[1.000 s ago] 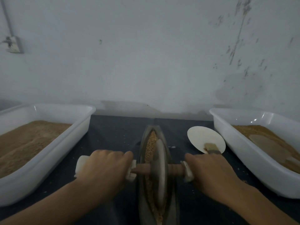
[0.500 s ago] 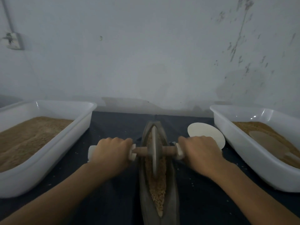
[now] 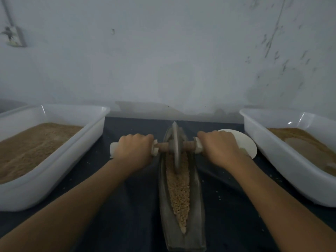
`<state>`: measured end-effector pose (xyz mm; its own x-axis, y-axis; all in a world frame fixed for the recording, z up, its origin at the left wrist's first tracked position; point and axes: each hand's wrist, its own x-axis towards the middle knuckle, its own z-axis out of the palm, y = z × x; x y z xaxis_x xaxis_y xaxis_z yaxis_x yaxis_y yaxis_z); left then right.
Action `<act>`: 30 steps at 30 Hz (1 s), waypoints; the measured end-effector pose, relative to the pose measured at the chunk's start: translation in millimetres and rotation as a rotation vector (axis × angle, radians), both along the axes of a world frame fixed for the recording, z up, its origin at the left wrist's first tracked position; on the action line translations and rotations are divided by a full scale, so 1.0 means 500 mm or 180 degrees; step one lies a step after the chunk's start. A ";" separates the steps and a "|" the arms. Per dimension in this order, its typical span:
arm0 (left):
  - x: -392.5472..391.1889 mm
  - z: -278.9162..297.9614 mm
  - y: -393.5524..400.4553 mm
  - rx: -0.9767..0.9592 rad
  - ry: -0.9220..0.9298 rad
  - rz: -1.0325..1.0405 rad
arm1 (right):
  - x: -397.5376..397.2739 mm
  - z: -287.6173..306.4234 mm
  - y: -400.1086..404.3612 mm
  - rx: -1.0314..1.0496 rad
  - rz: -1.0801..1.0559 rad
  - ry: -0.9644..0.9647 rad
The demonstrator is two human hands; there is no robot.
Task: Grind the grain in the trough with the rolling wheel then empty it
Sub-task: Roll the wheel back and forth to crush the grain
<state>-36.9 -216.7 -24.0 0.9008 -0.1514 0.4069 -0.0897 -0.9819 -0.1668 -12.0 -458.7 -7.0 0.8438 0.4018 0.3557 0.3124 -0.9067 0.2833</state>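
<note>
Single head-worn view, facing forward and down, close over trough [image 3: 181, 197]

A long dark trough [image 3: 198, 206] lies lengthwise on the dark tabletop [image 3: 127, 215], holding a strip of pale grain [image 3: 179, 193]. A rolling wheel [image 3: 175, 148] stands upright in its far end, on a wooden axle [image 3: 189, 145] crossing the trough. The left hand [image 3: 133, 150] grips the white handle left of the wheel, and the right hand [image 3: 219, 149] grips the one on the right. A white disc [image 3: 245, 142] lies just behind the right hand. A white tub [image 3: 54, 170] of brown meal sits at the left, another tub [image 3: 283, 157] at the right.
</note>
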 end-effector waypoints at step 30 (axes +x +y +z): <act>-0.088 -0.008 0.012 0.0109 0.0069 -0.0220 | -0.129 -0.009 -0.028 0.0043 0.0246 0.0202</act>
